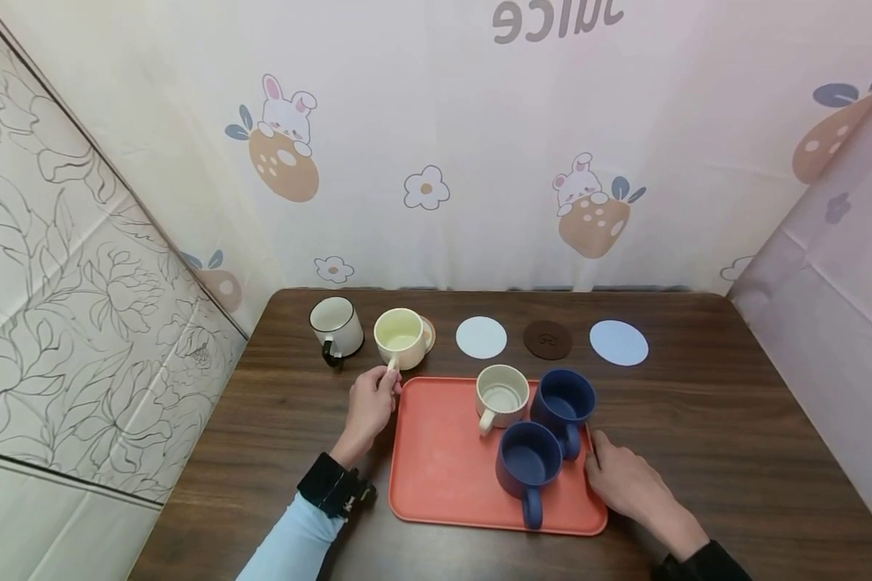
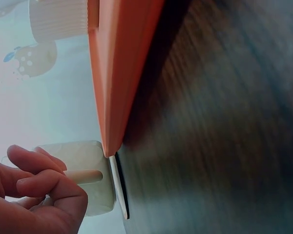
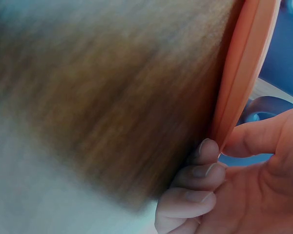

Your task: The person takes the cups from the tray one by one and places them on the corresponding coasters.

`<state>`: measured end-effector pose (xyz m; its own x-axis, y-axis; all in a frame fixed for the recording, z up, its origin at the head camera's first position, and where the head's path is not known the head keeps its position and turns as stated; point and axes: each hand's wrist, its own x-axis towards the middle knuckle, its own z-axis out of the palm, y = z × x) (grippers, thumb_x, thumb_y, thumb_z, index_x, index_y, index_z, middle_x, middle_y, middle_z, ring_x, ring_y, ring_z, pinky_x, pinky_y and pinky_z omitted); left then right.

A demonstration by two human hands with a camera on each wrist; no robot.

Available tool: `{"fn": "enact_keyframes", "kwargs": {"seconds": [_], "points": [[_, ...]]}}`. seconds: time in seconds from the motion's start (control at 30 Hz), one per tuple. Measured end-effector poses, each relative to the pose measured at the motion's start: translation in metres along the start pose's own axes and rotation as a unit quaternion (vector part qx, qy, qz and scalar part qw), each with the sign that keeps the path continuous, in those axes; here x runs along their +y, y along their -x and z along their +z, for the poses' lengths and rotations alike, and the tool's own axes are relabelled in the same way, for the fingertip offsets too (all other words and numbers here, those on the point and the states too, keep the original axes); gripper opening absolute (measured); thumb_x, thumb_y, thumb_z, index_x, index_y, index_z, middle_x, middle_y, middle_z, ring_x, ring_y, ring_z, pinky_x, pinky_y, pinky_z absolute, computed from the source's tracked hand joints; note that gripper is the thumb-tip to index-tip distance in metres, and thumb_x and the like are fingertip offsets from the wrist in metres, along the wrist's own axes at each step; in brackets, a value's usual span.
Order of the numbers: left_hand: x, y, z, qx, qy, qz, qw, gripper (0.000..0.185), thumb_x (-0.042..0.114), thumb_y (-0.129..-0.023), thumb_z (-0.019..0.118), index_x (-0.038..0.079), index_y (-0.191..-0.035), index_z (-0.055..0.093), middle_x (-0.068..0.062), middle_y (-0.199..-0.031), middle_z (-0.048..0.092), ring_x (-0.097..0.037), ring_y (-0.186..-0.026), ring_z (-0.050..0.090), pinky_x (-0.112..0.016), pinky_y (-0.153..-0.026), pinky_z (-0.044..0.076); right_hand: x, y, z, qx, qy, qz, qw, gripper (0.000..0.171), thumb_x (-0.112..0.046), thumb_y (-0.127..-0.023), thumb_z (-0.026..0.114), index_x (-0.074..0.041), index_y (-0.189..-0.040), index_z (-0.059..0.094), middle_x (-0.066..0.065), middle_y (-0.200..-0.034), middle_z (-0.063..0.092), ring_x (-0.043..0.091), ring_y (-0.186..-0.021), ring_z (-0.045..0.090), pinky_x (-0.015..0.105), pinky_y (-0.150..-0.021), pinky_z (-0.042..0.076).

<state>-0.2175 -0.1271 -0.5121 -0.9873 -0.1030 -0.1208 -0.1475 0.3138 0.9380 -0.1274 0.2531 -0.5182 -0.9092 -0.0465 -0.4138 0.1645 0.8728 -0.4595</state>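
Dark wooden table (image 1: 698,420), patterned sheets hung round it on three sides; orange tray (image 1: 443,468) lies near the front edge, long axis running left to right across the person; on its right half stand a cream ribbed mug (image 1: 502,394) and two navy mugs, one at the back (image 1: 563,402), one at the front (image 1: 526,464) with its handle toward the person; beyond the tray a row along the back: black-rimmed white mug (image 1: 336,326) at far left, then pale yellow mug (image 1: 400,337) seated on a coaster (image 1: 429,332), then white coaster (image 1: 481,337), brown coaster (image 1: 547,340), pale blue coaster (image 1: 618,343), these three bare. Left hand (image 1: 369,405) sits just off the tray's back left corner, the yellow mug directly ahead of it; fingers (image 2: 49,183) curled round the mug's handle (image 2: 85,176), pinching it. Right hand (image 1: 625,480) rests at the tray's right edge beside the navy mugs; thumb on the rim, curled fingers (image 3: 205,169) tucked against its outer side, gripping the edge. Left hand far nearer the yellow mug; tray corner close alongside, white mug just to the left.
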Motion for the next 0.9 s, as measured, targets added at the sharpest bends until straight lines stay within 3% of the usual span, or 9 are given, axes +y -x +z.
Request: {"fn": "enact_keyframes", "kwargs": {"seconds": [0.47, 0.9], "points": [[0.001, -0.015, 0.006, 0.023, -0.009, 0.027, 0.9993, 0.031, 0.018, -0.112, 0.053, -0.006, -0.102, 0.07, -0.005, -0.078, 0.062, -0.012, -0.058, 0.052, -0.023, -0.053, 0.041, 0.0, 0.0, 0.001, 0.002, 0.001, 0.001, 1.0, 0.039, -0.019, -0.107, 0.047, 0.012, -0.131, 0.049, 0.008, -0.075, 0.051, 0.021, -0.064, 0.053, 0.036, -0.057, 0.042], [0.006, -0.027, 0.011, 0.031, -0.025, 0.015, 0.9991, 0.033, 0.02, -0.113, 0.051, -0.005, -0.105, 0.071, -0.005, -0.081, 0.063, -0.014, -0.062, 0.051, -0.024, -0.054, 0.038, 0.001, 0.0, 0.001, 0.004, -0.004, 0.002, 1.0, 0.037, -0.019, -0.106, 0.047, 0.011, -0.128, 0.05, 0.008, -0.075, 0.051, 0.021, -0.062, 0.053, 0.036, -0.057, 0.041]]}}
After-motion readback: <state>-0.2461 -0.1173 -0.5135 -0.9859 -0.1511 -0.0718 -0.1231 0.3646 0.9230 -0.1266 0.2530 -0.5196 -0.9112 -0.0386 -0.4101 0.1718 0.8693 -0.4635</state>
